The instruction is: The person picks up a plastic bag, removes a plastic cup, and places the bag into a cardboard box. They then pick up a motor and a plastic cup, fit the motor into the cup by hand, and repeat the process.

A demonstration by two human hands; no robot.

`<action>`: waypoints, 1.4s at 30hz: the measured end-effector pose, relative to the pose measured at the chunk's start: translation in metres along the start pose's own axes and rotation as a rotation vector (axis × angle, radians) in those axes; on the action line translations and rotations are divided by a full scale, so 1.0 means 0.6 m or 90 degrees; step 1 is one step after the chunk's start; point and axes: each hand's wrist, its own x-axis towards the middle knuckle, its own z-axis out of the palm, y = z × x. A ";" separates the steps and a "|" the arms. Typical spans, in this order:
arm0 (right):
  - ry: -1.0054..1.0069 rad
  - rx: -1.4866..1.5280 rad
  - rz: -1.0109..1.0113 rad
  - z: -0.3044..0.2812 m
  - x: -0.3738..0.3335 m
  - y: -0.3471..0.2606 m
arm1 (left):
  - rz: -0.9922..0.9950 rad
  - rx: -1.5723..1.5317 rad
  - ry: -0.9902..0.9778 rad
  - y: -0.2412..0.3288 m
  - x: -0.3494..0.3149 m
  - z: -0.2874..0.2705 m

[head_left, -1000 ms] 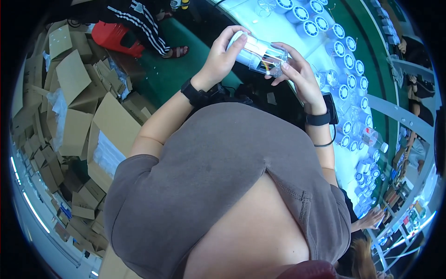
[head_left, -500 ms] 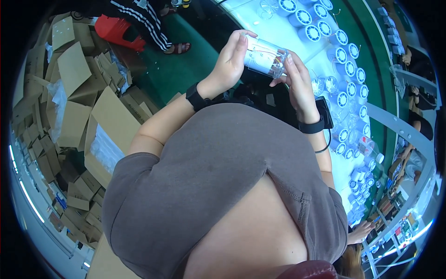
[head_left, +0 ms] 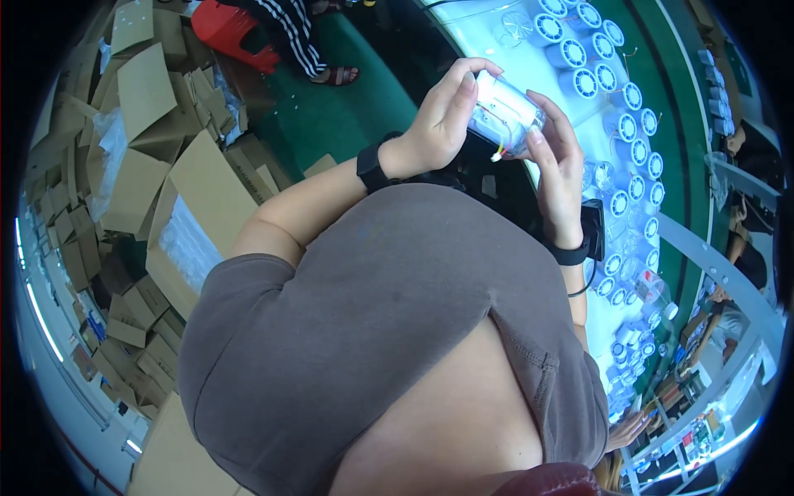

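A small white plastic housing (head_left: 506,113) with thin wires hanging from it is held up in front of my chest by both hands. My left hand (head_left: 440,120) wraps its left side, fingers curled over the top. My right hand (head_left: 556,157) grips its right side, thumb on the near face. Both wrists wear black bands. Behind the housing runs a white workbench (head_left: 571,132) lined with several round white fan-like parts (head_left: 613,154). My grey shirt fills the lower middle of the view.
Many flattened and open cardboard boxes (head_left: 141,190) pile up at the left on a green floor (head_left: 331,116). A seated person's striped leg and sandal (head_left: 310,54) show at the top. Another person's hand (head_left: 628,430) works at the lower right.
Both hands, still holding the white housing, have shifted right and slightly lower in the view. The view itself has swung a little.
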 end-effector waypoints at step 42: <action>0.093 0.166 0.092 -0.006 -0.020 0.043 | -0.150 -0.070 -0.142 -0.016 0.001 0.027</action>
